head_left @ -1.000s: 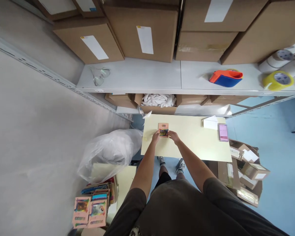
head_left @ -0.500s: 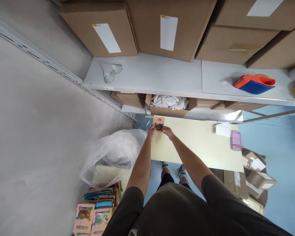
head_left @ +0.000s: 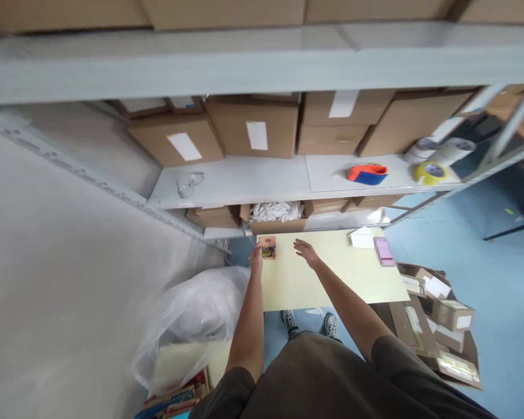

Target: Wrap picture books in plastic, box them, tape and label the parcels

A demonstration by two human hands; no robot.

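Short-sleeved T-shirt in dark olive-brown, loose, softly creased across the front. Left sleeve and right sleeve wide, plain-hemmed, ending above the elbows. Forearms bare down to the left hand and the right hand, both bare as well. Low sneakers on the feet, pale grey and white with darker lacing and trim; finer detail too small to make out.

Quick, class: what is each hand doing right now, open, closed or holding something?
Left hand: touching the card; grip cannot be told.
Right hand: open, holding nothing.
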